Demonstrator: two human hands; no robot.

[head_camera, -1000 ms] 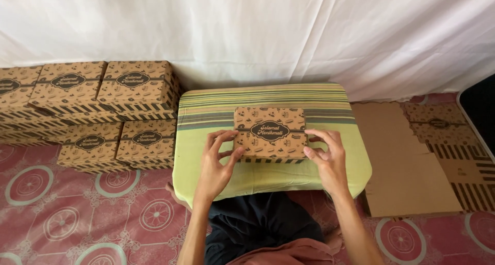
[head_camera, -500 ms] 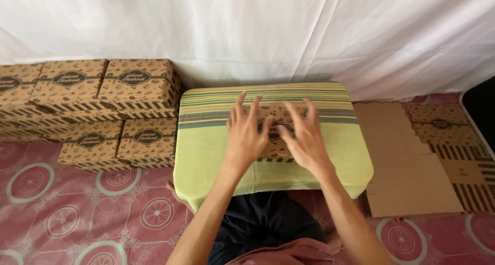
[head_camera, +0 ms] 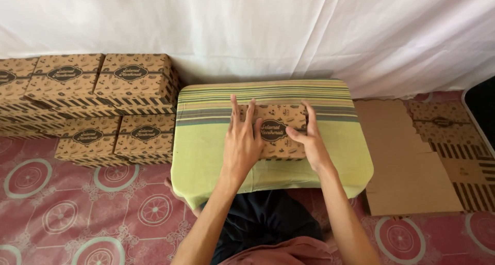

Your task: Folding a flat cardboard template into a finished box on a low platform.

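Left hand point(head_camera: 242, 141) lies flat, fingers spread wide, palm down on the left half of the small brown cardboard box point(head_camera: 281, 132); it grips nothing, just presses on the lid. Right hand point(head_camera: 309, 141) sits on the box's right edge, fingers together and stretched along that side, thumb angled in across the top toward the dark oval label; open too, touching but not clasping. The box lies directly under both palms, lid up, on the green striped cloth point(head_camera: 206, 156) draping a low table; cloth shows on every side of the hands. Well off to the left of the left hand, a stack of matching boxes point(head_camera: 98, 105) stands against the white curtain point(head_camera: 258, 33); to the right of the right hand, flattened cardboard sheets point(head_camera: 407, 156) lie on the red patterned floor mat point(head_camera: 62, 208), near but not touching the fingers.
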